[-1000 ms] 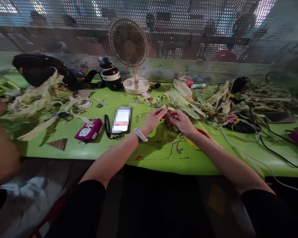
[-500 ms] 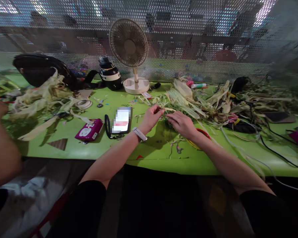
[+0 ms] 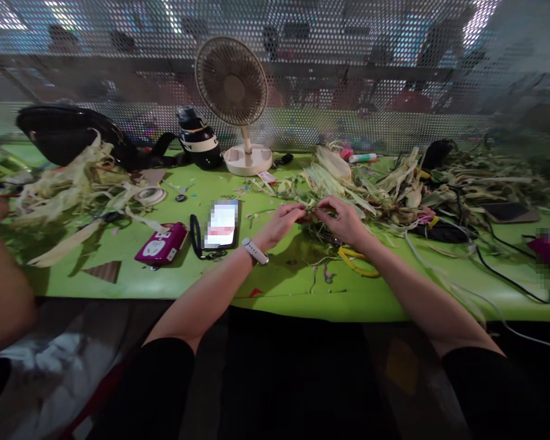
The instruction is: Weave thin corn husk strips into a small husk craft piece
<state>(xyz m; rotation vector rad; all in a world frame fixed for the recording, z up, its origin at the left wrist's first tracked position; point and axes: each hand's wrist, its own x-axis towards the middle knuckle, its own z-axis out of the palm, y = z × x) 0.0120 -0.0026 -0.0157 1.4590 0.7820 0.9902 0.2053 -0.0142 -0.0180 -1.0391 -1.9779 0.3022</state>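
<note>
My left hand (image 3: 280, 223) and my right hand (image 3: 343, 219) meet over the green table (image 3: 174, 278), fingertips pinched on a thin strip of corn husk (image 3: 312, 211) stretched between them. The left wrist wears a white watch (image 3: 255, 250). Just behind the hands lies a pile of pale and green husks (image 3: 348, 183). A yellow-handled tool (image 3: 357, 261) lies on the table under my right wrist.
A phone (image 3: 222, 224), a magenta device (image 3: 161, 243) and a tape roll (image 3: 150, 195) lie left of my hands. A desk fan (image 3: 236, 98), a bottle (image 3: 197, 139) and a black bag (image 3: 68, 131) stand at the back. Cables (image 3: 504, 275) run right. Another person's arm (image 3: 2, 287) is at far left.
My hands moved apart, then came together again, both now pinching the husk strip. My right forearm lifted off the yellow tool, which now shows.
</note>
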